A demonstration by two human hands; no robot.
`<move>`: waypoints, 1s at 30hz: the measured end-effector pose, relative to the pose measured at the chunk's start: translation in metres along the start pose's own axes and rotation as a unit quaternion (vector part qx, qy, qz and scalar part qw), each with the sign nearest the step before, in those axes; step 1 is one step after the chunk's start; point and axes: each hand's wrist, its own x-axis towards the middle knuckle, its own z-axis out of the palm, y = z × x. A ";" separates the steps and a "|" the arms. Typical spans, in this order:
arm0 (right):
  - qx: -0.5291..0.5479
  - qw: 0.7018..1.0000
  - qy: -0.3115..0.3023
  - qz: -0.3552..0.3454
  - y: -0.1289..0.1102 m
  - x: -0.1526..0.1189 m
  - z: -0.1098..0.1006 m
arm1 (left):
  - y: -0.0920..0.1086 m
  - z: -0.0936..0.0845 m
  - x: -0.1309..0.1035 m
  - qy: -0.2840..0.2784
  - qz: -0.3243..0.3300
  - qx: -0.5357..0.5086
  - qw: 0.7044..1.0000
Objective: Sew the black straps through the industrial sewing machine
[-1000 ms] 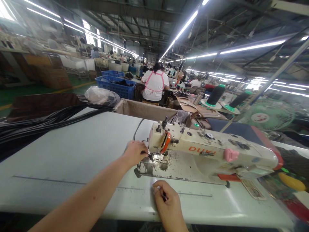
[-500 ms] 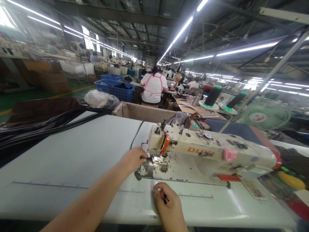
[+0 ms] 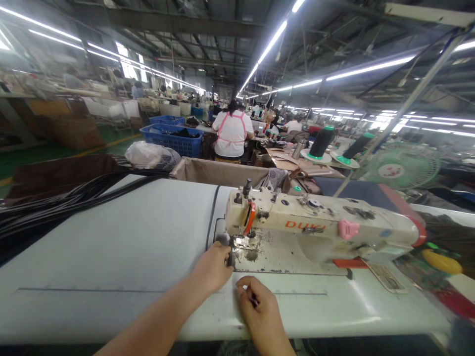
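My left hand (image 3: 212,267) is closed at the left end of the sewing machine's (image 3: 330,222) bed, just in front of the presser foot. Its fingers pinch a black strip (image 3: 217,202), which runs back over the table past the machine head; part of it is hidden behind the hand. Nearer the table's front edge, my right hand (image 3: 261,311) rests with curled fingers, thumb against forefinger. Something small and dark shows inside that curl, too little of it to name.
Long black strips (image 3: 74,210) lie heaped on the table's left side. Behind the table (image 3: 148,247) stands a fabric-lined bin (image 3: 222,172). Thread cones (image 3: 322,142) and a fan (image 3: 403,165) are at the right. A person in a white shirt (image 3: 232,133) sits ahead.
My left hand has come toward me and slightly right, drawing the black strip along beside the needle area. My right hand stays in nearly the same spot. The view has shifted slightly.
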 end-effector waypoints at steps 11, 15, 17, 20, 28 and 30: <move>0.006 1.000 0.003 -0.011 0.006 -0.001 0.000 | 0.018 -0.002 -0.025 -0.069 0.026 0.075 0.994; 0.032 0.999 0.014 0.000 0.004 -0.003 -0.003 | 0.016 -0.001 -0.032 -0.067 0.034 0.117 0.990; 0.053 0.998 0.020 0.014 0.003 -0.003 -0.004 | 0.017 -0.006 -0.036 -0.063 0.034 0.134 0.988; 0.075 0.996 0.022 0.030 0.003 -0.003 -0.005 | 0.020 -0.015 -0.037 -0.038 0.074 0.152 0.985; 0.120 0.992 0.000 0.044 0.008 -0.010 -0.010 | 0.014 -0.006 -0.030 -0.036 0.198 0.142 0.969; 0.136 0.989 0.005 0.050 0.011 -0.019 -0.012 | 0.015 -0.007 -0.035 -0.040 0.210 0.146 0.966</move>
